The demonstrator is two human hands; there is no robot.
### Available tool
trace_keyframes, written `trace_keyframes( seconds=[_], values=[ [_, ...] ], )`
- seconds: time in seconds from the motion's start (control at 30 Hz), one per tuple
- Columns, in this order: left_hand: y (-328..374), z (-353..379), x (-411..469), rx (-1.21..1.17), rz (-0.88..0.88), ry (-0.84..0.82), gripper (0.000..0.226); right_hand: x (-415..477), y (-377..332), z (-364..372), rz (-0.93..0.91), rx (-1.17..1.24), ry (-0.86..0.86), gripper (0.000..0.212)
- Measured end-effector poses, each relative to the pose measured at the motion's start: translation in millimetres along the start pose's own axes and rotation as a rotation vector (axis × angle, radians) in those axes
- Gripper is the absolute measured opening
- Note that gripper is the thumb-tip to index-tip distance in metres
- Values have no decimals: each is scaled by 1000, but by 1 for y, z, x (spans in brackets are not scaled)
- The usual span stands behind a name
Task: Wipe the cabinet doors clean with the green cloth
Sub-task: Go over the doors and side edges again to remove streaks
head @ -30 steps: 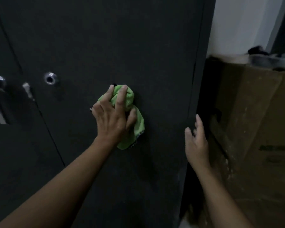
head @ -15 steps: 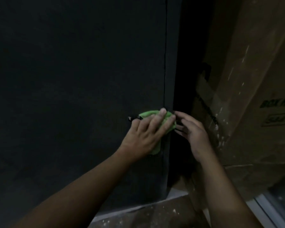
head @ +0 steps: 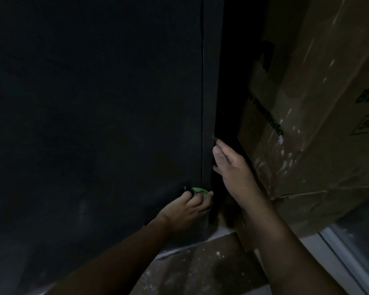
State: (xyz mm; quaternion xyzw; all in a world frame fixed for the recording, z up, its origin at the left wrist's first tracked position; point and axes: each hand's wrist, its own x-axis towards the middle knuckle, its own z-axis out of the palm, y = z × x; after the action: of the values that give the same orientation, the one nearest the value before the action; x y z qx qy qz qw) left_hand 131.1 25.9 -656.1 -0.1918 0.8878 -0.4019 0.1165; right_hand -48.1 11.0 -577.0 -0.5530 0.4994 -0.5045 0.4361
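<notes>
Left hand (head: 188, 206) low over green cloth (head: 199, 190)

Green cloth (head: 198, 190) low on dark, seemingly matte cabinet door (head: 94, 124)

Left hand (head: 190, 206) and right hand (head: 232, 169) both bare. Forearms (head: 285, 241) bare to the frame edge, short nail visible on right hand

Left hand (head: 190, 204) low, fingers curled over green cloth (head: 199, 190) — right hand (head: 232, 169) higher, fingers reaching forward
</notes>
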Motion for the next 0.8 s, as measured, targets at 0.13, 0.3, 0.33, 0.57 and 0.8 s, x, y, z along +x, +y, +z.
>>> trace_keyframes(
  seconds=[0.13,0.3,0.33,0.57,0.8],
  values=[
    [-9,-9,-5,-76,-84,36,75,2,4,-1,7,7,15,74],
    [-33,-22,-13,-119,-342,146,77,5,-6,-7,2,-41,26,58],
    [-30,-21,-11,-124,-357,147,76,5,-8,-7,-10,-49,32,53],
    [31,26,14,-248,-221,126,99,-12,12,13,-61,-145,41,48],
    [114,92,30,-264,47,-169,68,-10,36,16,-40,-237,63,45]
  ],
)
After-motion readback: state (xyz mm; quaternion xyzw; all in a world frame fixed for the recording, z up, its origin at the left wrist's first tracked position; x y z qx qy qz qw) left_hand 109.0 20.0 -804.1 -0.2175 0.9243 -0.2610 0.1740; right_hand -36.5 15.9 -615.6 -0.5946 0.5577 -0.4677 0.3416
